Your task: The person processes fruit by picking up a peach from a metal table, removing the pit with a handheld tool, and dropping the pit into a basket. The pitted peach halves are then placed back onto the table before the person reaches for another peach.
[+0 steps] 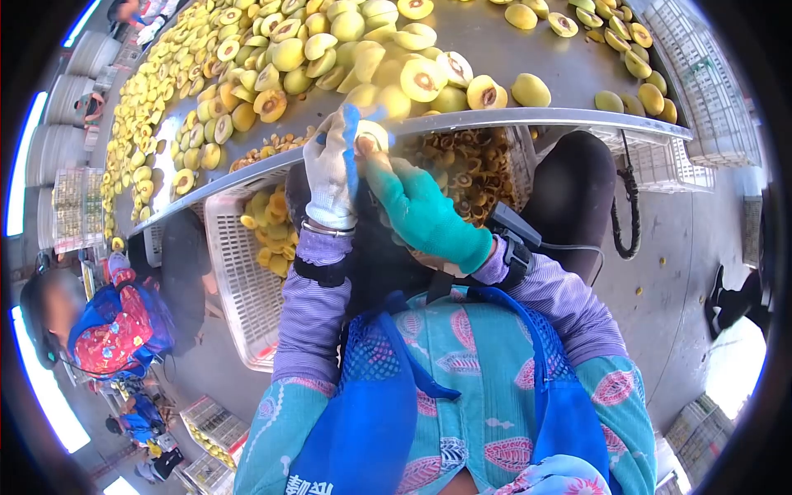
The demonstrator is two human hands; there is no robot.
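Observation:
At the near edge of the metal table (pixel 569 122), my two gloved hands meet around a pale peach half (pixel 375 130). My left hand (pixel 330 169), in a white glove with blue on the fingers, is closed on its left side. From the right, my right hand (pixel 425 210), in a green glove, presses its closed fingertips against the same half. Whether a small tool is in the right hand is hidden. Just beyond lie cut peach halves (pixel 422 80) with brown centres. Yellow-green fruit right behind my fingers is smeared by motion.
Below the table edge stand a white crate (pixel 243 280) with yellow halves and a bin of brown pits and scraps (pixel 470 169). Stacked crates (pixel 701 82) are at the right. A black cord (pixel 629 206) hangs by my knee. Another person (pixel 115 322) sits at the left.

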